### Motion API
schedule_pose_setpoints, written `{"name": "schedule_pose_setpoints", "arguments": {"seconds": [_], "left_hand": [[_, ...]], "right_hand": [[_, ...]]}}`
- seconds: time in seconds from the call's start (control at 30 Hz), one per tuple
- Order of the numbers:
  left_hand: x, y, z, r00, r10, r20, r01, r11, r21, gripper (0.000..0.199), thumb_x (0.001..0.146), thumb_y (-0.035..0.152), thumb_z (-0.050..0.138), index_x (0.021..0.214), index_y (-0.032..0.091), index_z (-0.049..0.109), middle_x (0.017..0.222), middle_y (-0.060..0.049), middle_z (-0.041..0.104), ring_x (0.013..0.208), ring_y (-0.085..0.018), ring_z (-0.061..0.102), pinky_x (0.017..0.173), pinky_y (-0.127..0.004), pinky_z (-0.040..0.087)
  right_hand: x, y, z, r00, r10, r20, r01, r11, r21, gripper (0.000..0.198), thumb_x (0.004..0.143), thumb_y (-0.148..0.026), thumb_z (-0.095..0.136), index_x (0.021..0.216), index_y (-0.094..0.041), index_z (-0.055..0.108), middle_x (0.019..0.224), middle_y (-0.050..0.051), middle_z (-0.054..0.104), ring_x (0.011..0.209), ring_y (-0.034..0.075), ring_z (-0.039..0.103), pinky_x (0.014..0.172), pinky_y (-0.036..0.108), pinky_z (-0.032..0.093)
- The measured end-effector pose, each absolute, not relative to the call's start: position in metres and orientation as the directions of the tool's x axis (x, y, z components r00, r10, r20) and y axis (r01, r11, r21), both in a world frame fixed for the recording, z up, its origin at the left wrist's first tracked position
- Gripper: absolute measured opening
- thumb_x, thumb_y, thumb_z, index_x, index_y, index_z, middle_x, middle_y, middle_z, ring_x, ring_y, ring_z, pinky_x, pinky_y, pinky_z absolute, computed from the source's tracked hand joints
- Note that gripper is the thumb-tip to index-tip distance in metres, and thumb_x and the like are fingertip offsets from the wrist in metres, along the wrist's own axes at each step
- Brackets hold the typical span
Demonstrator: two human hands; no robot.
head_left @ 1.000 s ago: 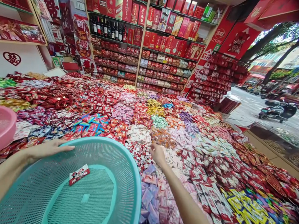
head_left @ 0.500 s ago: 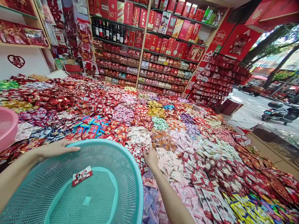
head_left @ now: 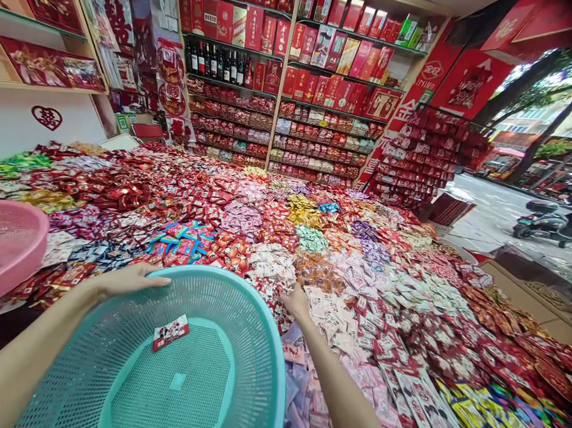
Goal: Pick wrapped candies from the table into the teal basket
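Note:
A turquoise plastic basket (head_left: 263, 340) with mesh sides tilts toward me at the lower left. My left hand (head_left: 131, 280) grips its far rim, the thumb lying over the edge. One red and white candy packet (head_left: 171, 333) rests inside on the basket's floor. Just right of the basket, my right hand (head_left: 295, 301) reaches down into the candy heap, fingers curled among small red and white packets (head_left: 270, 288). Its fingertips are partly hidden, so what they pinch is unclear. White packets with dark print (head_left: 327, 309) lie beside that hand, and amber-wrapped candies (head_left: 319, 271) lie beyond it.
Sorted heaps of wrapped candy cover the wide table. A pink basket (head_left: 34, 252) stands at the left edge. Shelves with red boxes (head_left: 254, 30) and wine bottles (head_left: 217, 63) rise behind. On the right are a cardboard box (head_left: 526, 297) and a parked scooter (head_left: 544, 222) on the street.
The whole view has shifted slightly, so everything appears a little farther right. My left hand still holds the rim; my right hand has turned slightly at the same spot in the packets.

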State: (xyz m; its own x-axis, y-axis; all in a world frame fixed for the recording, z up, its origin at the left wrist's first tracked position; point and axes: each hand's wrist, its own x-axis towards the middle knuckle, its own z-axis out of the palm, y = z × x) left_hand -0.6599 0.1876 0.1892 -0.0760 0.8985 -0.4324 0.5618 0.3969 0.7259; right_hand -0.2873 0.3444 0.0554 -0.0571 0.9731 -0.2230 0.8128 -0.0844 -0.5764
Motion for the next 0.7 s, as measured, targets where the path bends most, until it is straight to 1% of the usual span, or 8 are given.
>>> {"name": "schedule_pose_setpoints", "arguments": {"seconds": [0.07, 0.13, 0.2, 0.27, 0.37, 0.47, 0.57, 0.7], "left_hand": [[-0.661, 0.190, 0.189, -0.040, 0.895, -0.444, 0.567, 0.386, 0.728, 0.054, 0.067, 0.066, 0.063, 0.084, 0.016, 0.070, 0.077, -0.005, 0.066, 0.072, -0.019, 0.057, 0.067, -0.029, 0.045], [-0.660, 0.195, 0.188, -0.015, 0.896, -0.444, 0.580, 0.370, 0.726, 0.052, 0.065, 0.066, 0.064, 0.079, 0.016, 0.069, 0.073, -0.003, 0.062, 0.070, -0.019, 0.055, 0.065, -0.028, 0.043], [-0.656, 0.204, 0.188, 0.004, 0.901, -0.434, 0.598, 0.345, 0.723, 0.049, 0.063, 0.065, 0.067, 0.071, 0.017, 0.065, 0.069, -0.001, 0.057, 0.067, -0.017, 0.051, 0.061, -0.027, 0.040], [-0.648, 0.215, 0.187, 0.023, 0.906, -0.422, 0.611, 0.321, 0.723, 0.046, 0.064, 0.064, 0.066, 0.068, 0.018, 0.062, 0.066, 0.000, 0.053, 0.064, -0.015, 0.047, 0.058, -0.026, 0.036], [-0.634, 0.233, 0.184, 0.068, 0.905, -0.420, 0.625, 0.290, 0.725, 0.045, 0.064, 0.062, 0.067, 0.066, 0.019, 0.058, 0.063, 0.001, 0.049, 0.060, -0.014, 0.042, 0.054, -0.026, 0.031], [-0.622, 0.244, 0.181, 0.114, 0.899, -0.423, 0.634, 0.262, 0.728, 0.044, 0.064, 0.061, 0.067, 0.063, 0.019, 0.055, 0.059, 0.002, 0.044, 0.056, -0.013, 0.037, 0.052, -0.026, 0.027], [-0.618, 0.248, 0.181, 0.140, 0.897, -0.418, 0.633, 0.244, 0.735, 0.041, 0.066, 0.058, 0.066, 0.063, 0.019, 0.053, 0.058, 0.003, 0.042, 0.056, -0.012, 0.035, 0.053, -0.026, 0.026], [-0.621, 0.249, 0.180, 0.141, 0.904, -0.403, 0.635, 0.230, 0.737, 0.040, 0.066, 0.055, 0.068, 0.061, 0.020, 0.049, 0.058, 0.004, 0.040, 0.056, -0.012, 0.034, 0.053, -0.027, 0.025]], "right_hand": [[-0.280, 0.345, 0.070, -0.059, 0.982, -0.181, 0.761, -0.073, -0.645, 0.057, 0.078, -0.029, 0.056, 0.131, -0.010, 0.046, 0.104, 0.013, 0.066, 0.089, 0.024, 0.064, 0.070, 0.031, 0.047], [-0.277, 0.342, 0.096, -0.092, 0.995, -0.049, 0.655, 0.023, -0.755, 0.057, 0.078, -0.032, 0.057, 0.129, -0.010, 0.048, 0.105, 0.012, 0.064, 0.086, 0.022, 0.062, 0.072, 0.032, 0.047], [-0.284, 0.333, 0.126, -0.190, 0.973, 0.132, 0.515, 0.213, -0.830, 0.056, 0.076, -0.034, 0.060, 0.127, -0.013, 0.050, 0.105, 0.009, 0.063, 0.079, 0.019, 0.060, 0.073, 0.033, 0.047], [-0.300, 0.317, 0.154, -0.383, 0.887, 0.259, 0.384, 0.408, -0.828, 0.055, 0.078, -0.030, 0.059, 0.130, -0.017, 0.047, 0.105, 0.006, 0.063, 0.070, 0.015, 0.056, 0.070, 0.031, 0.047], [-0.332, 0.288, 0.171, -0.695, 0.644, 0.319, 0.302, 0.665, -0.683, 0.054, 0.078, -0.019, 0.060, 0.130, -0.020, 0.047, 0.110, 0.005, 0.062, 0.083, 0.016, 0.057, 0.078, 0.032, 0.047], [-0.355, 0.266, 0.155, -0.894, 0.425, 0.142, 0.343, 0.853, -0.394, 0.049, 0.078, -0.014, 0.063, 0.125, -0.019, 0.050, 0.113, 0.008, 0.061, 0.100, 0.022, 0.057, 0.083, 0.034, 0.047], [-0.364, 0.257, 0.128, -0.927, 0.375, -0.013, 0.374, 0.921, -0.110, 0.035, 0.084, -0.010, 0.057, 0.117, -0.018, 0.052, 0.106, 0.009, 0.061, 0.096, 0.023, 0.059, 0.077, 0.033, 0.048], [-0.368, 0.253, 0.112, -0.940, 0.340, -0.007, 0.340, 0.940, 0.017, 0.021, 0.092, -0.010, 0.046, 0.111, -0.017, 0.052, 0.101, 0.008, 0.061, 0.090, 0.021, 0.060, 0.071, 0.032, 0.049]]}}
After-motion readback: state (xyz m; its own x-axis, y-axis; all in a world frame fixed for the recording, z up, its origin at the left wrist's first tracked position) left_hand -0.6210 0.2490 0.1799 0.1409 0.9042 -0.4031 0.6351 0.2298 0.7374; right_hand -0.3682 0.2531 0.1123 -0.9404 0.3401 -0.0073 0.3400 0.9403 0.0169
